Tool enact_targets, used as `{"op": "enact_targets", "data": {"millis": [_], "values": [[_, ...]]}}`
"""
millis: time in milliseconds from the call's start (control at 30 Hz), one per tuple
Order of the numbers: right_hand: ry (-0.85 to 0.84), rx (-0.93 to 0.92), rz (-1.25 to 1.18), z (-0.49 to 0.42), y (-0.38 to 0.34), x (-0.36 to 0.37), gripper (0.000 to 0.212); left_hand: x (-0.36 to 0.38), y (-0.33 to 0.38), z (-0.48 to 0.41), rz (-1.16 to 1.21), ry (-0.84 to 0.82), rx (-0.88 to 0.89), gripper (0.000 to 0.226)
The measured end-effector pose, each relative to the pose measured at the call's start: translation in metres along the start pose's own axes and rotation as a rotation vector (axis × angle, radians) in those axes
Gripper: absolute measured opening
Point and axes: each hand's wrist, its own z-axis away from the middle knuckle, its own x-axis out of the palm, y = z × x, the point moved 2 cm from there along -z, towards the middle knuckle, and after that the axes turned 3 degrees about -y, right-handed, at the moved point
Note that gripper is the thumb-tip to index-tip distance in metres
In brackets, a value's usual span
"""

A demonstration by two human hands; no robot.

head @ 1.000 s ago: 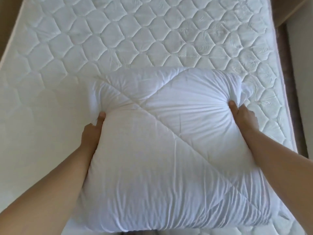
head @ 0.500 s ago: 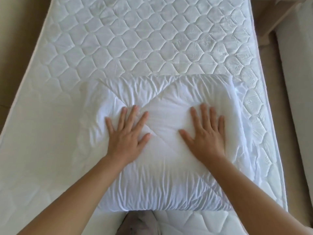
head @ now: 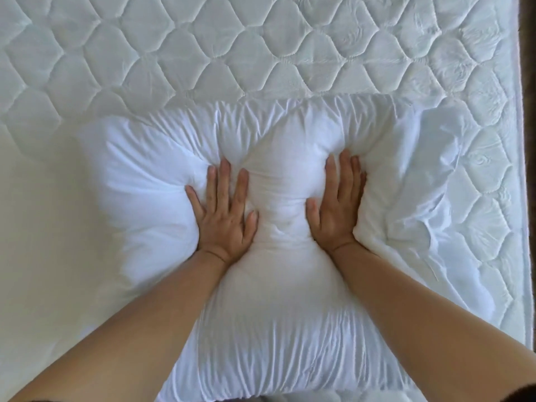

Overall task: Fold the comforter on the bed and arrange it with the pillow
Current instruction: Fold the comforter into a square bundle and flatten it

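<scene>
A white stitched pillow (head: 278, 309) lies flat on the quilted white mattress (head: 261, 47), near its front edge. My left hand (head: 223, 216) rests palm down on the pillow, left of its middle, fingers spread. My right hand (head: 338, 204) presses palm down just right of the middle. Both hands sink deep into the filling, and the fabric bulges up between and around them. Neither hand grips anything. No comforter can be told apart from the pillow in this view.
The mattress's right edge (head: 522, 169) runs along the frame's right side, with a dark strip of floor (head: 530, 39) beyond it. Bare quilted mattress stretches behind the pillow and to its left.
Both hands let go of the pillow's sides, laid it down on the mattress and went flat on top. Since half a second ago they press deeper, and the camera has come closer.
</scene>
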Motion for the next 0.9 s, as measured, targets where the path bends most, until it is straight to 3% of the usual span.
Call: {"op": "enact_targets", "data": {"millis": [167,300,667,800,900], "values": [[0.035,-0.021,-0.043,-0.03,0.0,0.021,0.071,0.004,0.001,-0.029,-0.004,0.009,-0.021,0.073],[-0.051,-0.028,-0.028,-0.02,-0.004,0.003,0.071,-0.014,0.009,-0.011,-0.043,-0.034,-0.058,0.07],[-0.413,0.002,0.214,0.069,-0.036,-0.142,0.074,-0.123,0.028,0.098,-0.098,-0.235,-0.091,0.07],[-0.305,-0.032,0.334,0.104,-0.025,-0.199,0.072,-0.153,-0.007,0.155,-0.054,-0.173,-0.193,0.064],[-0.29,0.092,0.307,0.121,0.011,-0.205,0.075,-0.148,-0.04,0.185,0.019,-0.18,-0.365,0.063]]}}
